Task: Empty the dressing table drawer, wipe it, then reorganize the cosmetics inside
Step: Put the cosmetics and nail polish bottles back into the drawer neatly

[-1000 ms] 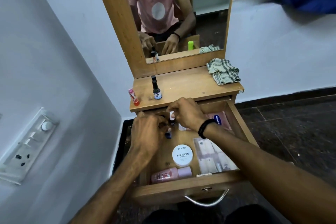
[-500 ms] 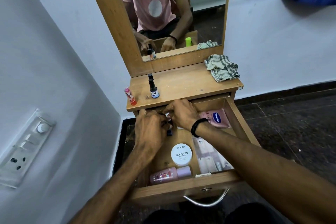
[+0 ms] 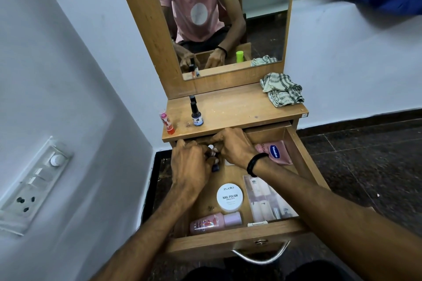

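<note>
Both hands, left hand [image 3: 190, 164] and right hand [image 3: 235, 147], pinch small upright nail polish bottles [image 3: 213, 155] between them, at the back of the open wooden drawer [image 3: 228, 238].

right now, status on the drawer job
Left hand and right hand both closed on small bottles at drawer rear. Tin, pink bottle, tube still inside. Nothing blocking.

Head view looks steeply down, close over the open drawer [image 3: 228, 238], edges perhaps warped.
</note>
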